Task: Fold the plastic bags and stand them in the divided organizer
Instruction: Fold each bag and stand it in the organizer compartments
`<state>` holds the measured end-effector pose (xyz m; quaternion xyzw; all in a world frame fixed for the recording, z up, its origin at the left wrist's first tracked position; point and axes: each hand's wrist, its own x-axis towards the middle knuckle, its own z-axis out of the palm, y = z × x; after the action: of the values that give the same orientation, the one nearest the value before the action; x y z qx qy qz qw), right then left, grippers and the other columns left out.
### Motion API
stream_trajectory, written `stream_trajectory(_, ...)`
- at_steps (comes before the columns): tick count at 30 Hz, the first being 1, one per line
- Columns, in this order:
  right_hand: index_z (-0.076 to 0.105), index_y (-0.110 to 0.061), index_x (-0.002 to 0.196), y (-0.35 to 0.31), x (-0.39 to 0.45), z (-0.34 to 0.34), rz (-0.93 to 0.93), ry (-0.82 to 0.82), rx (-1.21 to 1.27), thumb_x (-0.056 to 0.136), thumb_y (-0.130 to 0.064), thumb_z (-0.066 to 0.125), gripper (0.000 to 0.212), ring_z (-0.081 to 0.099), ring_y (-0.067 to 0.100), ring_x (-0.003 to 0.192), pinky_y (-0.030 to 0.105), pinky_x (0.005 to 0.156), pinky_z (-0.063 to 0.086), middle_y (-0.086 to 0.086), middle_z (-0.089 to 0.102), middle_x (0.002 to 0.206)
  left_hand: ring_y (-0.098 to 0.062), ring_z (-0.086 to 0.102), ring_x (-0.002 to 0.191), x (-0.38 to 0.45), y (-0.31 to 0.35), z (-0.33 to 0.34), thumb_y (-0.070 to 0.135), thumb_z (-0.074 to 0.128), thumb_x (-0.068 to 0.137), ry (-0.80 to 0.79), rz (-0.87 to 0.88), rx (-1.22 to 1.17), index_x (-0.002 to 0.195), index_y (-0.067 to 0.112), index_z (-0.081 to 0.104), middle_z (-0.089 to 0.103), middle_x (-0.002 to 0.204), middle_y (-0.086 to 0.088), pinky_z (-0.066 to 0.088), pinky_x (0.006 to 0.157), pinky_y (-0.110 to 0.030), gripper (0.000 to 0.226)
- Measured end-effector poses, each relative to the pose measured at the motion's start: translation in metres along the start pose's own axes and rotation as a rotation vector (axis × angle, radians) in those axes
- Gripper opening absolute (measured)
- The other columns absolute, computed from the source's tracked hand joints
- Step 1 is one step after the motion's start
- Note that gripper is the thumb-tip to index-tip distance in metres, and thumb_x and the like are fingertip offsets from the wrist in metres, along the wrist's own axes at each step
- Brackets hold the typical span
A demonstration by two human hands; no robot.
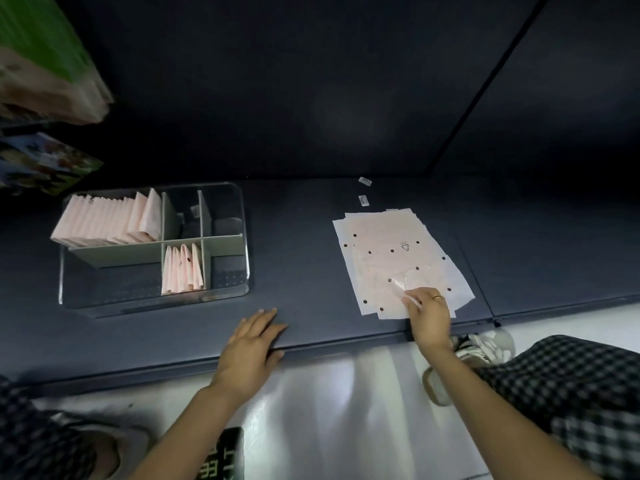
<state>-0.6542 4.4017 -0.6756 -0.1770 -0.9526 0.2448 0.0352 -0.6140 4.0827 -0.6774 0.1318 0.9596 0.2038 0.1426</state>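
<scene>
Plastic bag (403,284) pinched; left hand (251,344) flat

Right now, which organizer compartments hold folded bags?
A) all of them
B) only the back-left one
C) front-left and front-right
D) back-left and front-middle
D: in the clear divided organizer, a long row of folded pink bags stands in the back-left compartment and a smaller group in the front-middle one. No bags show in the others, though the back-middle holds a small item I can't identify.
</scene>
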Motion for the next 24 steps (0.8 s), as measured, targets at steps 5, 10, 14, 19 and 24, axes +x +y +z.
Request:
stream_trajectory(5,0.069,0.001,0.099,-0.012,-0.003,-0.006,-0.142,0.110,-0.037,0.093,-0.009,0.056,0.018,0.057,0.036,0.093,0.032,0.080,0.040,0.018,0.067,0.097,-0.012,0.007,0.145,0.002,0.002,-0.003,0.036,0.050,0.095,-0.032,-0.006,-0.036,0.143,0.032,0.033,0.014,0.157,0.010,0.000,0.116,-0.026,0.051)
stream_trajectory(10,0.072,-0.003,0.088,-0.066,-0.013,-0.008,-0.437,-0.126,0.135,0.082,-0.012,0.070,0.012,0.062,0.026,0.080,0.020,0.074,0.037,0.013,0.068,0.084,-0.013,0.025,0.138,0.007,0.024,-0.016,0.030,0.062,0.089,0.085,0.031,-0.182,0.143,0.029,0.036,0.034,0.148,0.009,0.021,0.112,-0.026,0.060)
stream_trajectory(14,0.072,-0.022,0.081,-0.106,-0.037,0.006,-0.397,-0.487,0.333,0.076,-0.019,0.076,0.008,0.059,0.002,0.074,0.015,0.072,0.042,-0.004,0.069,0.081,-0.010,0.034,0.127,0.011,0.047,-0.021,0.019,0.075,0.078,0.094,0.083,-0.354,0.142,0.023,0.038,0.043,0.139,0.009,0.020,0.102,-0.008,0.074)
stream_trajectory(19,0.051,-0.028,0.068,-0.126,-0.054,0.014,-0.257,-0.751,0.446,0.072,-0.024,0.079,0.029,0.053,-0.002,0.063,0.011,0.057,0.042,-0.003,0.061,0.074,-0.011,0.058,0.080,0.006,0.049,-0.024,0.015,0.076,0.076,0.039,-0.057,-0.507,0.116,0.022,0.061,0.068,0.091,0.006,0.041,0.068,-0.013,0.044)
stream_trajectory(24,0.058,-0.030,0.095,-0.127,-0.032,-0.014,-0.197,-1.033,0.285,0.067,-0.049,0.077,0.039,0.060,0.006,0.088,0.021,0.079,0.046,-0.003,0.065,0.102,-0.015,0.051,0.064,0.000,0.033,-0.019,0.010,0.067,0.085,0.050,-0.231,-0.683,0.080,0.007,0.066,0.065,0.073,-0.014,0.037,0.064,-0.027,0.005)
